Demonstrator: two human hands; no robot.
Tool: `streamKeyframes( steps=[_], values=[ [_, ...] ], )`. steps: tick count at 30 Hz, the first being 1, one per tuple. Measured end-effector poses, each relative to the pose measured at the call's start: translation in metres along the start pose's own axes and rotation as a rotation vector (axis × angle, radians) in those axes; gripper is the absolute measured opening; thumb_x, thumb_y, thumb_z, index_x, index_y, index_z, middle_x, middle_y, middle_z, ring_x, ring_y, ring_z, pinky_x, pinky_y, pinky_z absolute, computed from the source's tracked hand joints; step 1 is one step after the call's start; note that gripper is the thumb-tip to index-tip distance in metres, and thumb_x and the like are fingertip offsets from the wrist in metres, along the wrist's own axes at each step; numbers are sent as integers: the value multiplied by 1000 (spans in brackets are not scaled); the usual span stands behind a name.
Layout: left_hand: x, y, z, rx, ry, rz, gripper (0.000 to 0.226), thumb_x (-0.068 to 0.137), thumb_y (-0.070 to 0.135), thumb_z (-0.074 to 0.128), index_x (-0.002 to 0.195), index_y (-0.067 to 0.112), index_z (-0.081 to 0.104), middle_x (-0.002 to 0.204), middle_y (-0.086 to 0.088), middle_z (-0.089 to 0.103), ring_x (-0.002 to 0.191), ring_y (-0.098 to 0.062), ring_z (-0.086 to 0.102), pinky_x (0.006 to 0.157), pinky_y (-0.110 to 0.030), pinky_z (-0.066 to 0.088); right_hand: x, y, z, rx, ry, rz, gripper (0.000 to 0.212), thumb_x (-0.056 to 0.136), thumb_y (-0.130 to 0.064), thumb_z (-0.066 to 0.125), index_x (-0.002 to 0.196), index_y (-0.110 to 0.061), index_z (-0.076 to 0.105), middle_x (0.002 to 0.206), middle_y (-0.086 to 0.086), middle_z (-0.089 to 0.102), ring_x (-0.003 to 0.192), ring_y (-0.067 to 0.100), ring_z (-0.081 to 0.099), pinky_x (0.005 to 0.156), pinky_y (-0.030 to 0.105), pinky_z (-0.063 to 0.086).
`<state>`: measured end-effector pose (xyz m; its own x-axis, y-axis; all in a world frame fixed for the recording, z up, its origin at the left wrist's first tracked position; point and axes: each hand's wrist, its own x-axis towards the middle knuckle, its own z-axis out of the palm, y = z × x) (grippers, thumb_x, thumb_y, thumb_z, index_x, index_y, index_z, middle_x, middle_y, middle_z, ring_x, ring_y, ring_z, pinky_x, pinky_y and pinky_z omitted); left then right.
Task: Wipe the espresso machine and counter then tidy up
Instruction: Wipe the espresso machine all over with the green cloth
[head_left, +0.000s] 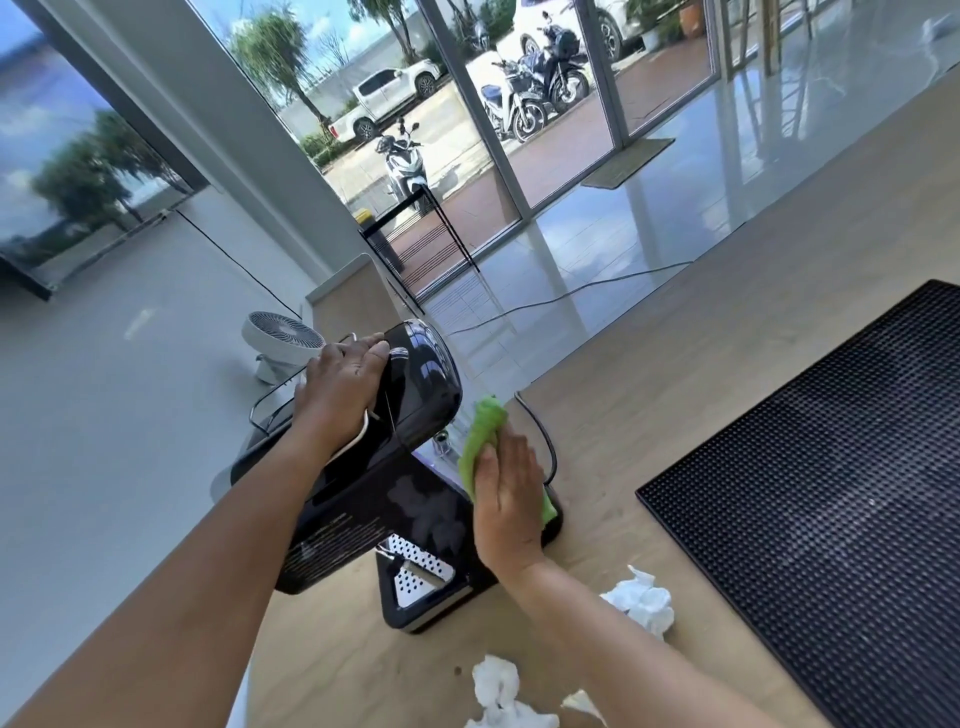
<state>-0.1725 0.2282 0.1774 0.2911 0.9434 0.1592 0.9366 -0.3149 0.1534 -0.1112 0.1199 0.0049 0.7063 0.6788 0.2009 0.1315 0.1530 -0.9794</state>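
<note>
A glossy black espresso machine (415, 499) stands on the pale wooden counter (649, 395), its perforated metal drip tray (415, 566) facing me. My left hand (340, 384) grips the machine's rounded top, fingers curled over the upper edge. My right hand (506, 499) presses a green cloth (480, 434) flat against the machine's right side, fingers straight. Part of the cloth sticks out above the hand and a corner shows below it.
Crumpled white paper tissues (641, 600) (498, 688) lie on the counter near me. A black rubber bar mat (815, 499) covers the right side. The machine's black cord (543, 431) runs behind it. A small white fan (283, 338) sits beyond the counter's left end.
</note>
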Motion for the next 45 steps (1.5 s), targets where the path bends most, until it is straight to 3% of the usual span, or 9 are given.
streamKeyframes(
  steps=[6, 10, 20, 26, 29, 33, 37, 40, 45],
  values=[
    [-1, 5, -3, 18, -3, 21, 45, 98, 53, 24, 136, 41, 45, 140, -8, 42, 132, -31, 33, 110, -53, 24, -28, 59, -9, 127, -71, 452, 68, 93, -55, 17, 152, -22, 25, 160, 3, 27, 146, 16, 23, 121, 32, 13],
    [-3, 1, -4, 31, -6, 21, 46, 99, 52, 22, 138, 39, 42, 141, -9, 40, 133, -30, 31, 110, -53, 24, -48, 26, -2, 182, -220, 508, 76, 101, -51, 26, 156, -11, -8, 163, 0, -11, 150, 11, -10, 113, 20, -7],
    [-7, 4, -3, 76, -25, 33, 43, 100, 45, 25, 140, 40, 40, 141, -9, 39, 133, -32, 30, 109, -53, 25, -49, 11, -19, 241, -186, 516, 63, 102, -50, 22, 154, -30, -7, 163, -13, -15, 146, -2, -13, 117, 22, -9],
    [-3, 5, -2, 42, -26, -15, 46, 98, 52, 22, 139, 43, 39, 142, -6, 38, 136, -27, 27, 110, -50, 22, 23, -48, -23, 418, -217, 82, 48, 98, -50, 27, 143, -41, 38, 152, -14, 41, 142, -1, 29, 119, 30, 19],
    [-4, 8, -3, 31, -22, -7, 44, 99, 51, 23, 139, 43, 40, 141, -5, 38, 136, -25, 27, 111, -49, 21, 88, -43, -15, 439, -422, 211, 47, 104, -44, 30, 129, -20, 63, 116, -3, 69, 113, -1, 60, 106, 22, 40],
    [-4, 6, -3, 23, -25, -14, 44, 99, 51, 24, 139, 44, 39, 140, -3, 40, 136, -24, 27, 111, -48, 20, 111, -8, -7, 280, -593, 485, 59, 98, -64, 32, 120, -19, 63, 123, 12, 63, 120, 30, 57, 112, 49, 35],
    [-3, 5, -2, 23, -30, -19, 43, 98, 51, 24, 139, 48, 36, 140, 0, 39, 137, -23, 26, 111, -45, 19, 89, 19, -15, 237, -496, 710, 55, 105, -47, 25, 124, -11, 61, 110, 8, 61, 109, 20, 53, 99, 30, 30],
    [-2, 3, -1, 11, -22, -8, 42, 98, 51, 25, 138, 48, 38, 139, 3, 39, 135, -21, 27, 110, -44, 20, 76, 13, -10, 240, -461, 676, 49, 94, -62, 28, 95, -28, 64, 95, 1, 62, 85, 19, 58, 77, 35, 44],
    [-2, 3, -1, -4, -4, -5, 44, 97, 54, 25, 138, 47, 40, 136, 5, 42, 134, -20, 29, 111, -43, 22, 123, -36, 4, 408, -592, 310, 47, 103, -45, 29, 114, -17, 65, 112, 6, 69, 109, 19, 62, 101, 32, 46]
  ],
)
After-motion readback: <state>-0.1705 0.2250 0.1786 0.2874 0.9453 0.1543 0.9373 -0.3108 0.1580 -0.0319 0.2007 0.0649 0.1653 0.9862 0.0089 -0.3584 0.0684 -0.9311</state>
